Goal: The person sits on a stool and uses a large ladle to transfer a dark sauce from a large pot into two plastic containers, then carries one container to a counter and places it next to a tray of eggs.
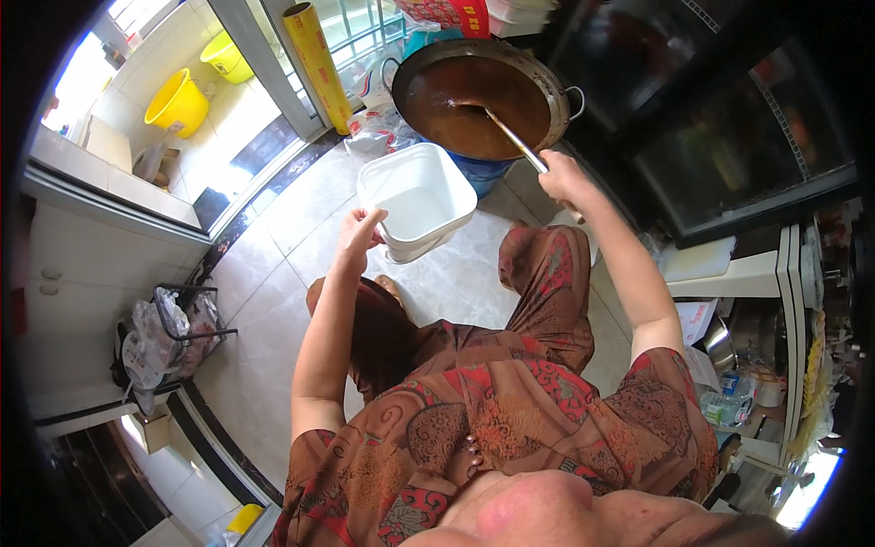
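My left hand (360, 236) grips the near left rim of a square white plastic tub (420, 195), which is tilted so its inside shows; I see nothing in it. A long-handled ladle (516, 140) is in my right hand (566, 179), its head dipped out of sight in brown liquid (472, 82). That liquid lies in a large two-handled metal wok (555, 89), resting on a blue round base (482, 171). The tub is held just in front of the wok, on its near left side.
Plastic bags (383, 130) and an upright yellow roll of film (318, 68) stand left of the wok. A dark glass-fronted cabinet (718, 116) borders it on the right. Shelves with bottles (731, 400) are by my right arm. A rack with bags (178, 328) stands left.
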Demonstrator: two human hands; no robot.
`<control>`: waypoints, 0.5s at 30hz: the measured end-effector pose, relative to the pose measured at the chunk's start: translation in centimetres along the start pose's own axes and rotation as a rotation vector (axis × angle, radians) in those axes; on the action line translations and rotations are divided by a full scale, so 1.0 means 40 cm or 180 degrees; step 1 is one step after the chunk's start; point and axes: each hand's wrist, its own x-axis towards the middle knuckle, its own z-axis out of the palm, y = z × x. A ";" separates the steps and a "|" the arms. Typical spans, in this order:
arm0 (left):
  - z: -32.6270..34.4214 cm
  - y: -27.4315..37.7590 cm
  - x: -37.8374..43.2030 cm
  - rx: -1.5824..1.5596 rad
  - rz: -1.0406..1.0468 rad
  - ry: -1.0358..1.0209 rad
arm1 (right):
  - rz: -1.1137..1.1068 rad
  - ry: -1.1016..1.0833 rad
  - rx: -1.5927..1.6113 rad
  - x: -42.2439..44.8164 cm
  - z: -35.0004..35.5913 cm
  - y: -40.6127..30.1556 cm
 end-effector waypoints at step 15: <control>0.046 0.050 0.024 -0.0102 0.0425 0.0201 | -0.0217 -0.0930 0.2412 0.003 0.026 0.010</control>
